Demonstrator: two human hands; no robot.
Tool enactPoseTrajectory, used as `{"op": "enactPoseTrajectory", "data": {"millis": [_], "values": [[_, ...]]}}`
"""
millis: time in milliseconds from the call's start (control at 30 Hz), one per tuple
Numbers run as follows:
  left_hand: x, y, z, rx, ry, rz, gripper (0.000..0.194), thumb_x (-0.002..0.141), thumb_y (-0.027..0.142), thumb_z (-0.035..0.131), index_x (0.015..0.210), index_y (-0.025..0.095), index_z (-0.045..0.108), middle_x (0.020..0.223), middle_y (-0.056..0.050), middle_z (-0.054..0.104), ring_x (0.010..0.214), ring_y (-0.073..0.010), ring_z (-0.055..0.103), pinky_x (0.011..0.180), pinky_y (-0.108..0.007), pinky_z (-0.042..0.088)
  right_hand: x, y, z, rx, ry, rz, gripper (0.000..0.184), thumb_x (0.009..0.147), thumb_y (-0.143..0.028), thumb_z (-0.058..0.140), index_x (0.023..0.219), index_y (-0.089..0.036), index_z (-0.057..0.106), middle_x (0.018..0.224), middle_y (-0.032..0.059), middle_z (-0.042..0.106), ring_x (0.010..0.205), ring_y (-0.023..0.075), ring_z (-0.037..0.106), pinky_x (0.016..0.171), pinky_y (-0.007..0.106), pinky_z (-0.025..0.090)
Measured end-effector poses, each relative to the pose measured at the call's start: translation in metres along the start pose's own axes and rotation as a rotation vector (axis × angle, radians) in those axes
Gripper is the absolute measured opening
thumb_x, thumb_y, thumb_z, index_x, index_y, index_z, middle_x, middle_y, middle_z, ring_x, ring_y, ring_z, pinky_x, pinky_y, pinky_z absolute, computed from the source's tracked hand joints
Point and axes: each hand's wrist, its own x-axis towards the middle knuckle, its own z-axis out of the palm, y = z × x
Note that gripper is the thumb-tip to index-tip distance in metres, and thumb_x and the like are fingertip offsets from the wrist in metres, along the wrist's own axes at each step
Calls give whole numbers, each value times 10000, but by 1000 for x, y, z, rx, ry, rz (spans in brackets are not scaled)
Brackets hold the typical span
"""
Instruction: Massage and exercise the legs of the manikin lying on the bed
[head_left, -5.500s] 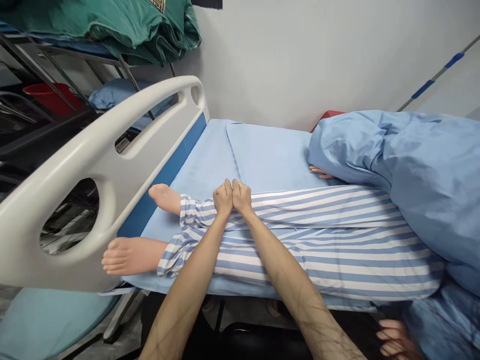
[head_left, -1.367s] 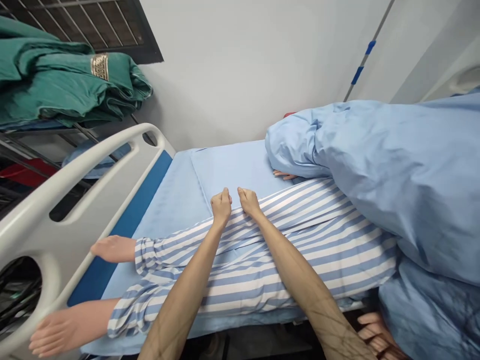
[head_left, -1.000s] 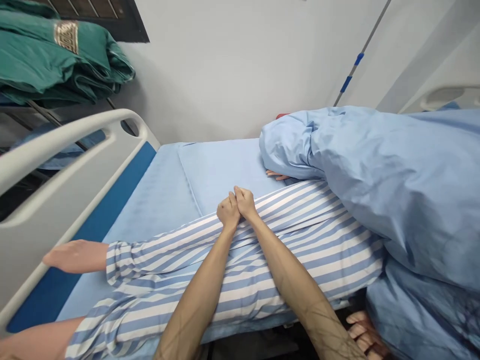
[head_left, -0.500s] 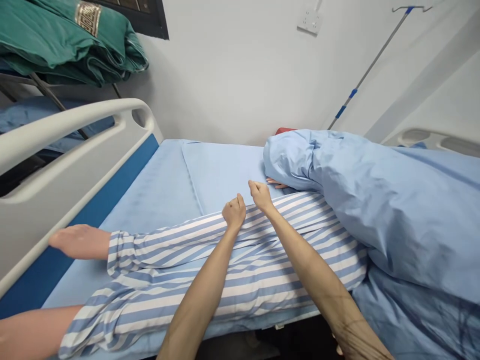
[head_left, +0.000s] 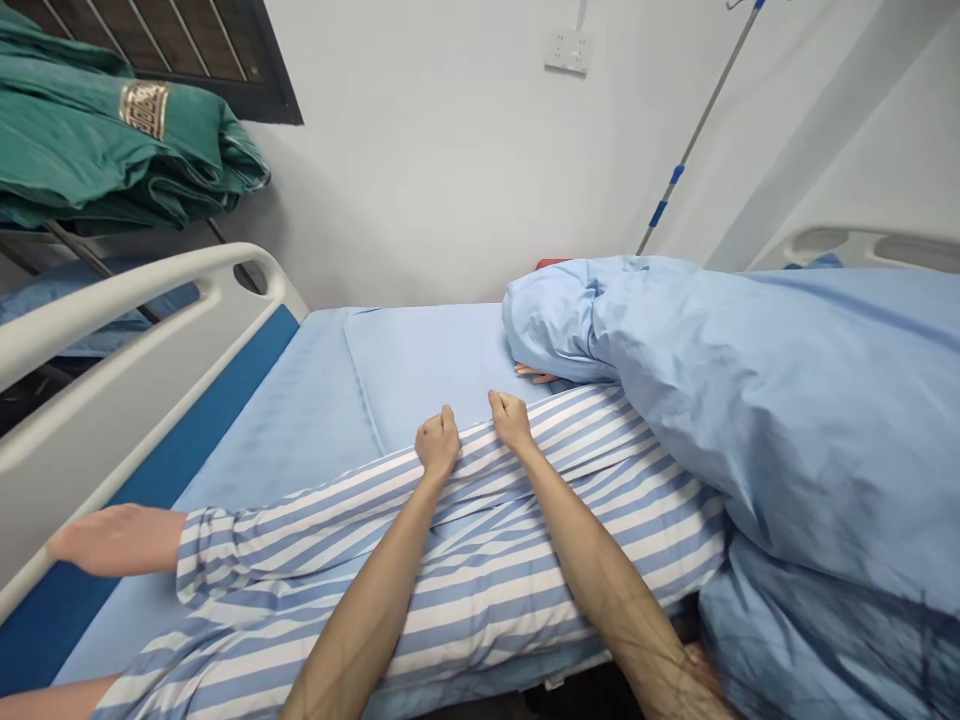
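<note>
The left hand [head_left: 438,443] and right hand [head_left: 510,420] rest on a manikin's striped trousers [head_left: 450,590] — fingers [head_left: 448,425] curled into fists, whether pinching cloth I cannot tell. A blue quilt [head_left: 750,430] lies at 2 o'clock — a bare manikin foot [head_left: 116,540] at 9 o'clock

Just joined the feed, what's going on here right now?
A person's left hand and right hand, both curled closed, rest on the striped pajama trousers of a manikin lying on a hospital bed. Its bare foot lies near the white footboard. A blue quilt covers its upper body, and its fingers show beneath the quilt's edge.
</note>
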Motion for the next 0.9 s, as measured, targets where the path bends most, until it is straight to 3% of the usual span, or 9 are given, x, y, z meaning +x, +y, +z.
{"op": "enactPoseTrajectory", "data": {"millis": [100, 200, 333, 467, 567, 767, 833, 900], "values": [[1, 15, -5, -182, -28, -12, 503, 889, 433, 329, 444, 206, 383, 457, -10, 428, 519, -135, 427, 589, -274, 309, 3, -1, -1, 43, 15, 21, 472, 934, -457, 319, 540, -199, 300, 492, -46, 312, 517, 100, 320, 545, 255, 216], [2, 47, -7, -358, -23, 25, 500, 881, 429, 334, 431, 214, 358, 425, 9, 370, 483, -120, 394, 581, -262, 347, 5, 0, -1, 115, 33, 44, 481, 930, -477, 312, 537, -200, 314, 493, -46, 326, 516, 100, 330, 544, 247, 236], [-1, 82, 12, -470, -9, 87, 494, 892, 429, 304, 446, 218, 332, 434, 13, 351, 472, -112, 376, 554, -251, 350, 8, 1, -2, 204, 36, 72, 484, 923, -489, 299, 539, -201, 359, 499, -39, 366, 526, 107, 356, 554, 240, 280], [-12, 73, 46, -296, 16, 52, 467, 897, 384, 295, 468, 211, 359, 469, -8, 421, 506, -122, 394, 568, -262, 312, 8, 1, -4, 257, 67, 96, 459, 920, -482, 309, 557, -205, 351, 513, -35, 381, 539, 110, 369, 549, 238, 300], [-17, 58, 60, -155, 35, 106, 470, 908, 393, 296, 484, 205, 374, 501, -25, 475, 521, -126, 386, 568, -275, 259, 7, 0, -3, 234, 98, 102, 449, 921, -476, 317, 563, -206, 338, 513, -38, 379, 536, 108, 358, 541, 239, 290], [-16, 56, 52, -71, -70, 159, 485, 937, 380, 262, 525, 195, 439, 554, -47, 548, 561, -134, 451, 590, -265, 267, -6, -16, -17, 97, 80, 84, 383, 913, -455, 349, 617, -212, 378, 563, -34, 441, 568, 119, 413, 581, 237, 319], [-17, 58, 45, -64, -138, 163, 481, 942, 372, 256, 538, 195, 450, 575, -51, 563, 589, -142, 479, 606, -259, 286, -32, -30, -32, 57, 76, 77, 298, 894, -432, 387, 685, -221, 417, 611, -29, 482, 594, 131, 454, 606, 242, 347], [-20, 59, 39, -70, -226, 200, 467, 939, 360, 260, 545, 197, 451, 591, -51, 570, 622, -152, 504, 631, -257, 310, -76, -45, -50, 45, 61, 69, 236, 882, -407, 400, 725, -236, 441, 645, -18, 507, 604, 146, 480, 620, 259, 372]]}}
